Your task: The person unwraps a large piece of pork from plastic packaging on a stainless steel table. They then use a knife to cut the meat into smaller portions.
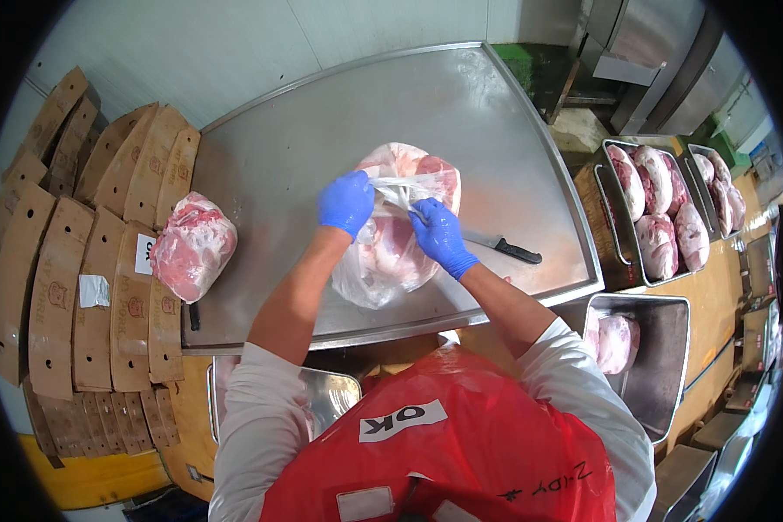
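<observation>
A large cut of raw meat (pixel 390 239) lies in a clear plastic bag (pixel 363 283) at the middle of the steel table (pixel 287 157). Blue gloves cover both hands. Over the upper left of the cut, my left hand (pixel 346 204) is closed on the gathered plastic. My right hand (pixel 442 235) pinches the bag on the right, with a strip of plastic stretched between the two. To the right lies a black-handled knife (pixel 518 251), its blade pointing toward my right hand and partly hidden. Another bare cut of meat (pixel 195 247) rests at the table's left edge.
Cardboard boxes (pixel 50 296) are stacked along the left side. A dark handle (pixel 194 317) shows below the left cut. On the right stand a tray (pixel 615 248) filled with several cuts and a deep metal bin (pixel 665 348) holding meat. Another metal bin (pixel 332 390) sits below the table's front edge.
</observation>
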